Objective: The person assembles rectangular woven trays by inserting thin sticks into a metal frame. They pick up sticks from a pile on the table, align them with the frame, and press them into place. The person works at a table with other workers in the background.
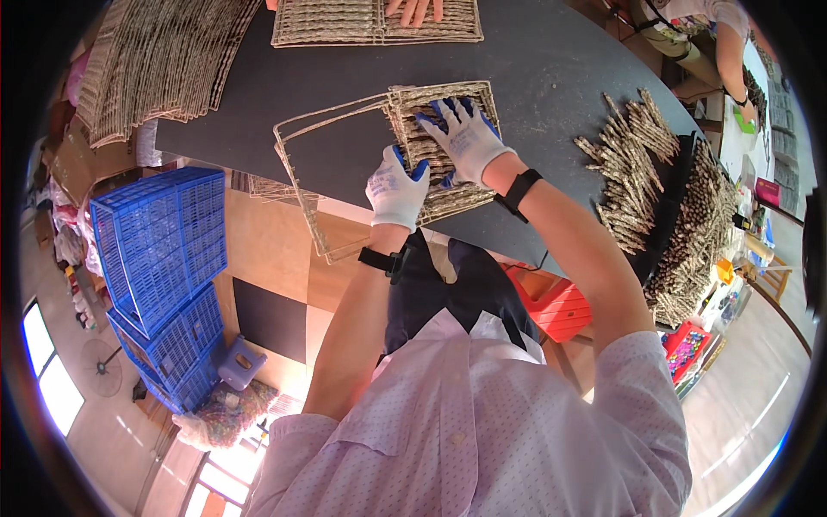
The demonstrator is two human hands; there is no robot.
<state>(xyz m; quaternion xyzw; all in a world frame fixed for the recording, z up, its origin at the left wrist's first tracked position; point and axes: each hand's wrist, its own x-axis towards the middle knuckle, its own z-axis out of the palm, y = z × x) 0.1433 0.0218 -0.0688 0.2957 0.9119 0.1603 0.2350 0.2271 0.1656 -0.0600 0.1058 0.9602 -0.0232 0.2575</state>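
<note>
A rectangular frame [332, 112] of thin cord-wrapped bars lies over the table's near edge. Its left half is bare, while twisted brown-grey cord strips [457, 200] run across its right half. My left hand [396, 194], in a white glove with blue palm, is curled at the frame's middle bar, thumb and forefinger on either side of it. Gloved the same way, my right hand [469, 146] lies over the strips with its fingers spread; the strips beneath it are partly hidden.
Loose twisted strips [633, 172] lie on the dark table [534, 77] to the right, beside a black holder [668, 207] and more strips. Stacked panels [164, 65] are at upper left. Another person's hand [415, 10] rests on a panel [332, 24] opposite. Blue crates [159, 241] stand left.
</note>
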